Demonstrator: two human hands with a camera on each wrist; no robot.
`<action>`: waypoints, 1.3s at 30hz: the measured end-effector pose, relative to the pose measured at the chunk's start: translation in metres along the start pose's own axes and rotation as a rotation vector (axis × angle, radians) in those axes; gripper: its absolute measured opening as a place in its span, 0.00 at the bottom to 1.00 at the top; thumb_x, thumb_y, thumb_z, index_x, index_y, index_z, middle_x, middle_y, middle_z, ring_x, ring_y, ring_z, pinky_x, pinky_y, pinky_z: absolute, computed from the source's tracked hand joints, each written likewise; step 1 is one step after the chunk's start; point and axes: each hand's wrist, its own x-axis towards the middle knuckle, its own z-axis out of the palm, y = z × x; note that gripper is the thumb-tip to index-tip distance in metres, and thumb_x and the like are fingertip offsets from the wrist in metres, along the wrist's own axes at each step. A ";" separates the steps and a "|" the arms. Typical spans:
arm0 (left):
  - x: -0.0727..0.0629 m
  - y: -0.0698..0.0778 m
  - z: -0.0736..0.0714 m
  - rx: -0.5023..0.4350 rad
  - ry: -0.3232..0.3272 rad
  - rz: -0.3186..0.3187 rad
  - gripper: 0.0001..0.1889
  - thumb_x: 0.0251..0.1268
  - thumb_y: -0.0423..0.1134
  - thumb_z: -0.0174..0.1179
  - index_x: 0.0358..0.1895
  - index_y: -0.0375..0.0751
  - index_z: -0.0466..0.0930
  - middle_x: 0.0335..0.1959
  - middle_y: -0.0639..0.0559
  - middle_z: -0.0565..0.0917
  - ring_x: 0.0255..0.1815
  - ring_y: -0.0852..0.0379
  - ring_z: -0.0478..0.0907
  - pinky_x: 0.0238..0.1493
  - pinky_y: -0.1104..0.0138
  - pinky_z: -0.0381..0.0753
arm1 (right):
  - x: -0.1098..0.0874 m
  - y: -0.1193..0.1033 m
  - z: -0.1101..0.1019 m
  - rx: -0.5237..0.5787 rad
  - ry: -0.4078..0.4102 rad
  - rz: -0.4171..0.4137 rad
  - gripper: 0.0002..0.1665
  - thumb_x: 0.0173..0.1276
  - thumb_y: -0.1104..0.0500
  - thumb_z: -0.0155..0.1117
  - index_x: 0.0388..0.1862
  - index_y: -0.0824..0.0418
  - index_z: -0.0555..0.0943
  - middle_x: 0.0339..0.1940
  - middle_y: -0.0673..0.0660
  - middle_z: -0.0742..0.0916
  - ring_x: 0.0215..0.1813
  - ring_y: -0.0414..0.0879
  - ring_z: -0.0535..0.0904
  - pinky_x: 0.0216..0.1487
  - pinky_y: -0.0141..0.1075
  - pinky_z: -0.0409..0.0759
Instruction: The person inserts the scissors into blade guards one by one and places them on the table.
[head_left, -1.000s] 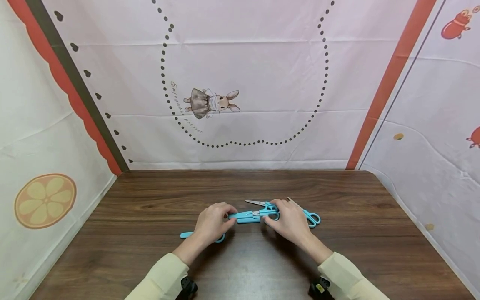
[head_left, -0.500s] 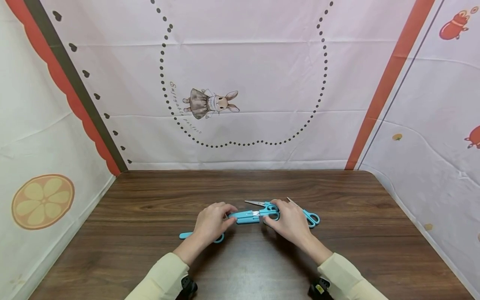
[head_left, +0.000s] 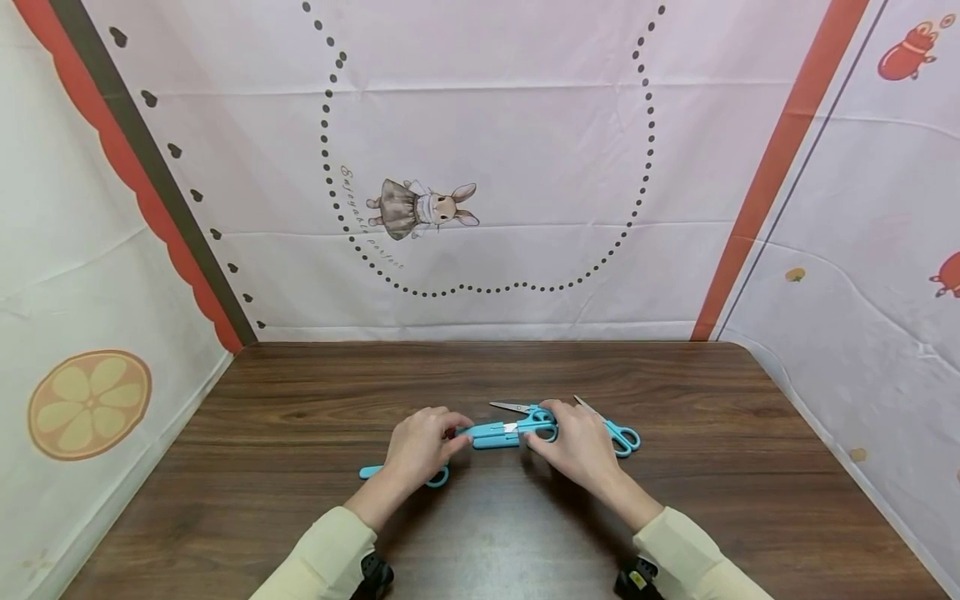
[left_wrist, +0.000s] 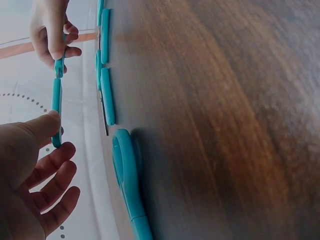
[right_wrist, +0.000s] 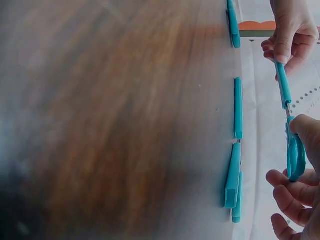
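Light-blue scissors [right_wrist: 296, 155] are held above the table, their blades mostly inside a matching blade cover [right_wrist: 283, 85]. A short stretch of metal shows between cover and handles. My left hand [head_left: 420, 443] pinches the far end of the cover between thumb and fingers. The handles are held by my right hand [head_left: 579, 443], its thumb on one side in the right wrist view. Behind the held pair, bare-bladed scissors [head_left: 513, 407] lie on the table. Another uncovered pair [head_left: 624, 438] lies partly hidden by my right hand.
Under my left forearm lies a further pair of scissors [head_left: 371, 472], partly hidden, with its cover on. Loose blade covers [left_wrist: 107, 95] lie on the wooden table [head_left: 330, 375] near the bare scissors. Printed cloth [head_left: 525, 167] hangs at the back and both sides.
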 end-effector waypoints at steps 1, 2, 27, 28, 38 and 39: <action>0.000 0.000 0.000 -0.001 0.002 0.000 0.08 0.53 0.49 0.66 0.37 0.58 0.85 0.23 0.62 0.76 0.23 0.66 0.66 0.19 0.74 0.63 | 0.000 0.000 0.000 0.002 -0.001 0.004 0.28 0.49 0.44 0.70 0.45 0.58 0.80 0.31 0.53 0.86 0.30 0.47 0.81 0.57 0.50 0.71; 0.000 0.000 0.000 -0.002 0.002 -0.001 0.08 0.53 0.49 0.66 0.37 0.57 0.85 0.23 0.61 0.76 0.22 0.66 0.66 0.19 0.74 0.63 | 0.000 0.000 0.000 0.005 -0.004 0.009 0.28 0.50 0.44 0.70 0.45 0.58 0.80 0.31 0.53 0.86 0.30 0.48 0.81 0.57 0.50 0.71; -0.001 0.002 -0.005 -0.006 0.035 0.010 0.08 0.54 0.43 0.66 0.38 0.54 0.84 0.29 0.62 0.80 0.26 0.66 0.74 0.22 0.76 0.68 | 0.003 -0.005 -0.002 -0.011 -0.005 0.041 0.30 0.50 0.41 0.69 0.48 0.56 0.80 0.28 0.49 0.84 0.25 0.42 0.75 0.45 0.47 0.76; -0.001 0.002 -0.005 -0.007 0.039 0.013 0.08 0.54 0.43 0.66 0.38 0.54 0.84 0.29 0.62 0.80 0.26 0.66 0.75 0.22 0.76 0.69 | 0.003 -0.006 -0.002 -0.014 -0.005 0.041 0.30 0.50 0.41 0.69 0.48 0.55 0.79 0.27 0.49 0.84 0.24 0.41 0.74 0.42 0.46 0.76; -0.001 0.003 -0.004 -0.015 0.054 0.044 0.08 0.54 0.42 0.66 0.38 0.54 0.84 0.30 0.60 0.81 0.26 0.65 0.75 0.21 0.75 0.68 | 0.001 -0.008 -0.005 -0.009 -0.013 0.058 0.29 0.50 0.41 0.69 0.48 0.55 0.80 0.25 0.48 0.82 0.20 0.37 0.66 0.26 0.37 0.68; -0.001 0.003 -0.004 -0.016 0.053 0.049 0.08 0.54 0.42 0.66 0.38 0.53 0.84 0.30 0.60 0.81 0.26 0.65 0.74 0.21 0.75 0.69 | 0.001 -0.008 -0.005 -0.006 -0.011 0.059 0.29 0.50 0.41 0.69 0.48 0.55 0.80 0.25 0.48 0.82 0.20 0.37 0.66 0.27 0.37 0.69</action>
